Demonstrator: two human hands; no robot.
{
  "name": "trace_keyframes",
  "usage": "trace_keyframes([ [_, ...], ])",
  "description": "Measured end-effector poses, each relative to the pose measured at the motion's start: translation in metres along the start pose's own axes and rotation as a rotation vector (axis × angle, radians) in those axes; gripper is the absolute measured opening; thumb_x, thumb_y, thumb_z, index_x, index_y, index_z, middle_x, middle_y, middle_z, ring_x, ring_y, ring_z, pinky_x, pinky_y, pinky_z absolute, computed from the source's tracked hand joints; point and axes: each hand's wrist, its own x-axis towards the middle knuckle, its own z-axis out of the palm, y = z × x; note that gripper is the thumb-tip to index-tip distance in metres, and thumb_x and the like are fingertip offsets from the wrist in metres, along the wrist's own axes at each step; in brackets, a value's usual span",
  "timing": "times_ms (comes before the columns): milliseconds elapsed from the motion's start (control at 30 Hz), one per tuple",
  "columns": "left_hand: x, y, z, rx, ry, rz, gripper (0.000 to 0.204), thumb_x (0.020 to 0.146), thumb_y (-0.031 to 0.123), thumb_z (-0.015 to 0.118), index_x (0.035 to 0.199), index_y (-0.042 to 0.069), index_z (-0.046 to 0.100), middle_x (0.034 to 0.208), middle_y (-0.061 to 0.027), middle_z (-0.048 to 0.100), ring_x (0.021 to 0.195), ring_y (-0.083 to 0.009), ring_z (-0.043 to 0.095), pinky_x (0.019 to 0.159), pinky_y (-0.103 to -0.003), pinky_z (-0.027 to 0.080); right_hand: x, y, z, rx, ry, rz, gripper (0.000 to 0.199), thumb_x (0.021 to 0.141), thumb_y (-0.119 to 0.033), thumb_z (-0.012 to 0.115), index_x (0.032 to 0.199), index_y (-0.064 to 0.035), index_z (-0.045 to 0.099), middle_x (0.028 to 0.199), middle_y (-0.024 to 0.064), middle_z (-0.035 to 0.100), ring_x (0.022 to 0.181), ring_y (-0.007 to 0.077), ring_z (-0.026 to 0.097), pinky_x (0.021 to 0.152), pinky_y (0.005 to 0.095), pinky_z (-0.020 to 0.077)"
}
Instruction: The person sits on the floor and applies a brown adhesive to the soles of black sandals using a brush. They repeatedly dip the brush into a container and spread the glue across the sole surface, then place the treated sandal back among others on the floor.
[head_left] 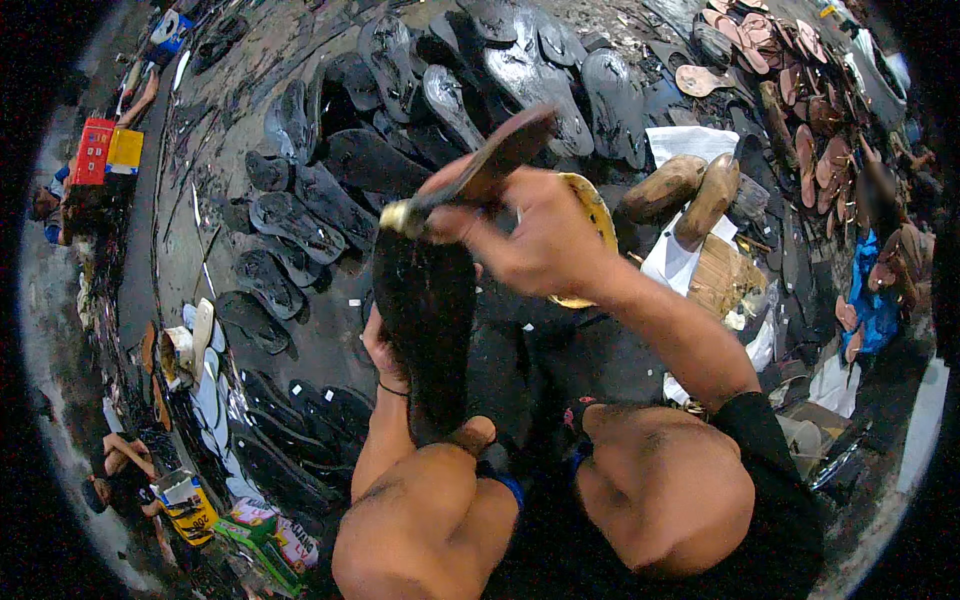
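Standing on end between the bare knees, the long black rubber sandal sole (425, 330) runs its long axis straight away from the body; the left hand (383, 352) cups its left edge from behind; the right hand (535, 235), higher and nearer its top, grips a brown wooden-handled brush (480, 172) slanting over that end; more dark soles (300, 225) lie beyond.

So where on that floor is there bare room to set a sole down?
A bare dark patch of floor lies between the fanned black soles and the sole in the left hand. Another small patch sits beyond the right forearm. Top is crowded with black soles, far right with brown ones.
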Motion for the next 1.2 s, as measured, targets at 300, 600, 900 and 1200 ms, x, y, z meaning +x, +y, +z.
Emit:
trace_keyframes([
  [300, 0.013, 0.016, -0.052, 0.089, 0.176, 0.130, 0.054, 0.101, 0.038, 0.045, 0.140, 0.001, 0.048, 0.133, -0.0140, 0.059, 0.113, -0.0292, 0.061, 0.099, -0.044, 0.049, -0.055, -0.015, 0.034, 0.187, -0.260, 0.138, 0.020, 0.084, -0.012, 0.075, 0.103, -0.0103, 0.073, 0.098, 0.0120, 0.073, 0.093, 0.0332, 0.070, 0.082, 0.0409, 0.0535],
  [600, -0.064, -0.004, -0.097, 0.176, 0.355, -0.079, 0.050, 0.102, 0.038, 0.045, 0.134, 0.001, 0.053, 0.125, -0.0129, 0.062, 0.104, -0.0273, 0.064, 0.091, -0.042, 0.052, -0.115, 0.071, -0.035, -0.685, -0.080, 0.826, 0.032, 0.090, -0.027, 0.073, 0.107, -0.0004, 0.070, 0.087, 0.0170, 0.073, 0.080, 0.0364, 0.071, 0.075, 0.0430, 0.0562],
  [900, -0.042, -0.005, -0.096, 0.182, 0.352, -0.093, 0.046, 0.103, 0.038, 0.044, 0.128, 0.002, 0.058, 0.117, -0.0118, 0.066, 0.094, -0.0253, 0.067, 0.083, -0.039, 0.055, -0.168, -0.013, -0.100, -0.788, -0.631, 0.946, 0.040, 0.094, -0.042, 0.062, 0.108, -0.0052, 0.068, 0.098, 0.0247, 0.070, 0.088, 0.0433, 0.069, 0.080, 0.0512, 0.0542],
  [1200, 0.008, 0.033, -0.074, -0.003, -0.028, -0.069, 0.046, 0.103, 0.039, 0.042, 0.123, 0.002, 0.061, 0.108, -0.0134, 0.069, 0.090, -0.0265, 0.070, 0.081, -0.039, 0.058, -0.035, -0.070, -0.031, 0.480, -0.007, 0.631, 0.020, 0.091, -0.010, 0.073, 0.109, -0.0012, 0.069, 0.108, 0.0082, 0.070, 0.104, 0.0175, 0.066, 0.093, 0.0353, 0.0521],
])
